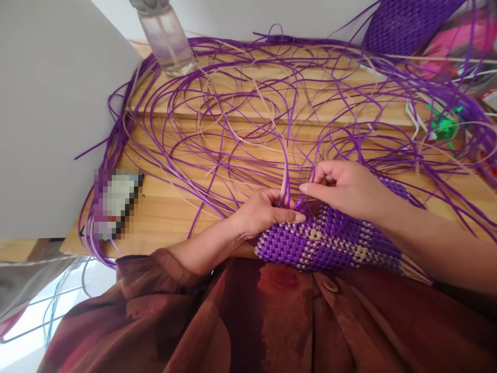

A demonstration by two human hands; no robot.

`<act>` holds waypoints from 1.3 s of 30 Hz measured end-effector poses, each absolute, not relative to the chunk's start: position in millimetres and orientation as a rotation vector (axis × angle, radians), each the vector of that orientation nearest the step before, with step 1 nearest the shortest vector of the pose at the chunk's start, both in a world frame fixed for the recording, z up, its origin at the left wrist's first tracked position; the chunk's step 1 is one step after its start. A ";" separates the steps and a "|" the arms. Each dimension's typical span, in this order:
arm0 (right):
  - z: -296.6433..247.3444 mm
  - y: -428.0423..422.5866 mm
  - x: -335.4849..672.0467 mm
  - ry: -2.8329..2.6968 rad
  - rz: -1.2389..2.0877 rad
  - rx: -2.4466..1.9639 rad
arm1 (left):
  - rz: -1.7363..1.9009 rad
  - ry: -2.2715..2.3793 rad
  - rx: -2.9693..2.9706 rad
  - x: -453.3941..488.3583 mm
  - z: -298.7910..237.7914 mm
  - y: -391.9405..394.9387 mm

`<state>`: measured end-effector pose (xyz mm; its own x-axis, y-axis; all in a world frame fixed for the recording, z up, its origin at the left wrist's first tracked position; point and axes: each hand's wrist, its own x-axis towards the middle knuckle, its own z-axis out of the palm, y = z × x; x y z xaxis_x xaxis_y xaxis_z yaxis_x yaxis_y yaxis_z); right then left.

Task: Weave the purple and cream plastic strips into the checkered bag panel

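Note:
A half-woven purple and cream basket piece [330, 241] lies against my lap at the near edge of the wooden table [166, 207]. My left hand [264, 210] grips its upper left edge, thumb pressed on the weave, fingers closed round upright purple strands. My right hand [341, 189] hovers just above the weave, fingers curled in a pinch on a purple strand [310, 171]. Long purple and cream strips [248, 109] fan out from the piece across the table.
A clear plastic bottle [169, 41] stands at the table's back left. A grey panel [46, 114] covers the left side. A blurred flat object [114, 199] lies at the table's left. A purple woven piece [404, 23], pink items and a green object [442, 127] sit at back right.

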<state>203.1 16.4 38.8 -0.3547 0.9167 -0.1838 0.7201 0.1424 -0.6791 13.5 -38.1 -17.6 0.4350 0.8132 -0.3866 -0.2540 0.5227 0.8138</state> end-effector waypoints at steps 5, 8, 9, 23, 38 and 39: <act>41.6 -14.0 214.0 -2.107 0.774 -1.585 | 0.832 0.859 0.772 16.0 -17.8 -38.0; 39.2 -21.1 221.8 -2.091 0.904 -1.644 | 0.899 0.842 0.799 17.6 -18.3 -37.8; 38.9 -21.5 224.6 -2.083 0.975 -1.664 | 0.897 0.846 0.800 17.8 -18.6 -37.7; 39.7 -35.3 220.7 -2.318 0.679 -1.215 | 0.784 0.848 0.676 15.5 -13.5 -39.6; 21.6 -27.5 215.4 -2.235 0.832 -1.312 | 0.826 0.913 0.778 20.4 -16.9 -40.3; 21.1 -27.2 215.8 -2.225 0.838 -1.319 | 0.836 0.914 0.743 22.0 -17.0 -40.6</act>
